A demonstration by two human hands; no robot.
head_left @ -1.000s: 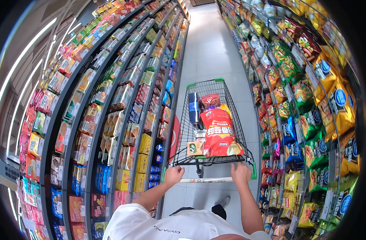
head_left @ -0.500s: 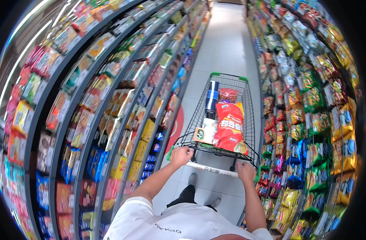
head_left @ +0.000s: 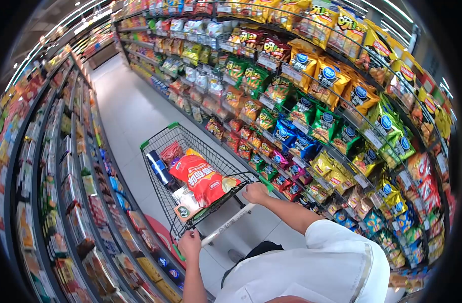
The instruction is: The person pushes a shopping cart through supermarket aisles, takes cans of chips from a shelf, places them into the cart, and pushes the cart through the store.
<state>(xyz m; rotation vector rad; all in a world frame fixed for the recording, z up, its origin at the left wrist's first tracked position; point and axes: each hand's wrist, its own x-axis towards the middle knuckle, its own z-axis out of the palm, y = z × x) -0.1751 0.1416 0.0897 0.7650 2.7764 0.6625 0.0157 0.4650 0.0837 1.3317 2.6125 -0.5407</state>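
Observation:
A black wire shopping cart with green corners stands in front of me in the aisle. My left hand is wrapped round the left end of its white handlebar. At the other end, my right hand grips the same bar. Inside the basket lies a large red snack bag. Beside it are a dark blue and white cylinder, a smaller red packet and a white item. A tan package with a dark round logo sits at the near left corner.
Shelves of bagged snacks curve along the right side. On the left, shelves hold boxed and packed goods. A pale tiled floor runs between them, with a red floor marking by the left shelves.
My view has swung to the right, so the right snack shelves fill more of it. The cart now appears farther left and tilted. Both hands keep their hold on the handlebar.

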